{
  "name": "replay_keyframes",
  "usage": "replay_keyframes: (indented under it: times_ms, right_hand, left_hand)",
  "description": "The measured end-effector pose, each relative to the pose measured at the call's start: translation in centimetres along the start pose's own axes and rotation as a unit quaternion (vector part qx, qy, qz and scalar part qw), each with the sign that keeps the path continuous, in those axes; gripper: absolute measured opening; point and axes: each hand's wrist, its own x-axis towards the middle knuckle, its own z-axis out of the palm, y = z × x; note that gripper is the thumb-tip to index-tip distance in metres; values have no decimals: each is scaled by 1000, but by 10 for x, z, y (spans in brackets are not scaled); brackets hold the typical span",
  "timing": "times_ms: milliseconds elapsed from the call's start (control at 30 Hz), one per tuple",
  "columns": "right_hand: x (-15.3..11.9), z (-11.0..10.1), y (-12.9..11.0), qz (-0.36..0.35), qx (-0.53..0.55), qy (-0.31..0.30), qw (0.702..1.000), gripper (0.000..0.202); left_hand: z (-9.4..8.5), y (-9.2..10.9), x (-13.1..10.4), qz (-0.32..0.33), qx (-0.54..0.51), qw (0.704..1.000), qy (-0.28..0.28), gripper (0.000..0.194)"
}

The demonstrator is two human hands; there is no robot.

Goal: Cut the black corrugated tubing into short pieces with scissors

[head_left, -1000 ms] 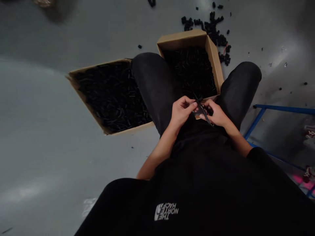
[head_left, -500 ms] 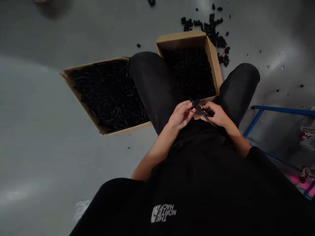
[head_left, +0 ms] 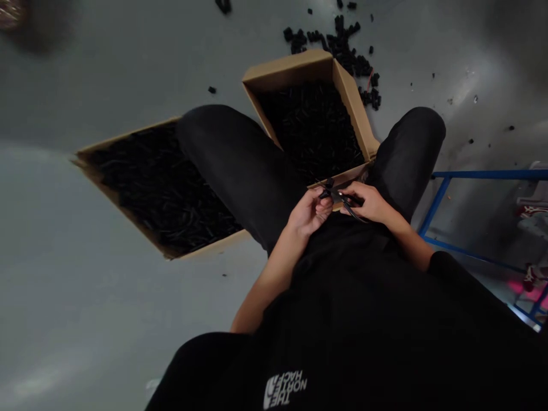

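Note:
My left hand (head_left: 311,211) pinches a small black part (head_left: 327,188) between thumb and fingers, above my lap. Just beside it, my right hand (head_left: 369,201) is wrapped round the dark handles of a pair of scissors or cutters (head_left: 351,211). The tool's pivot and jaws point left and meet the black part; whether they touch it is too small to tell. Beyond my hands, between my knees, stands a cardboard box (head_left: 363,117) holding many small black pieces. A second cardboard box (head_left: 124,214), also full of black pieces, lies to the left, partly behind my left leg.
Loose black pieces (head_left: 342,48) lie scattered on the grey floor (head_left: 64,274) past the boxes. A blue metal frame (head_left: 483,175) stands at the right, with a red and white shoe (head_left: 531,277) near it.
The view has shifted, so both boxes and the scattered pieces appear further left. My hands remain close together, holding the same part and tool, and the tool's handles look more spread.

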Motion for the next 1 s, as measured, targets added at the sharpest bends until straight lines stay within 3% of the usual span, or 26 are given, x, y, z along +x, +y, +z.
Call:
replay_keyframes:
  times_ms: [133, 333, 467, 600, 667, 767, 900, 1000]
  right_hand:
    - [-2, 3, 5, -29, -31, 19, 999, 46]
    - [-2, 6, 10, -26, -34, 37, 998, 42]
    - [-2, 9, 14, -20, -15, 41, 999, 42]
    - [0, 11, 18, 10, 19, 67, 998, 49]
    - [1, 13, 19, 30, 47, 79, 995, 54]
    - [1, 16, 21, 36, 96, 97, 990, 56]
    - [-1, 19, 17, 34, 152, 96, 983, 54]
    - [-2, 19, 11, 45, 217, 100, 970, 56]
  left_hand:
    - [-1, -7, 4, 22, 22, 1000, 6, 42]
    - [-6, -19, 11, 190, 86, 976, 58, 48]
    - [-14, -28, 19, 314, 205, 921, 109, 46]
    - [-37, -16, 35, 357, 350, 853, 153, 43]
    - [-48, 0, 47, 372, 429, 803, 183, 52]
    - [-45, 25, 76, 354, 606, 688, 184, 63]
    - [-9, 33, 139, 209, 806, 548, 86, 37]
    - [18, 23, 204, 115, 865, 489, 26, 40]
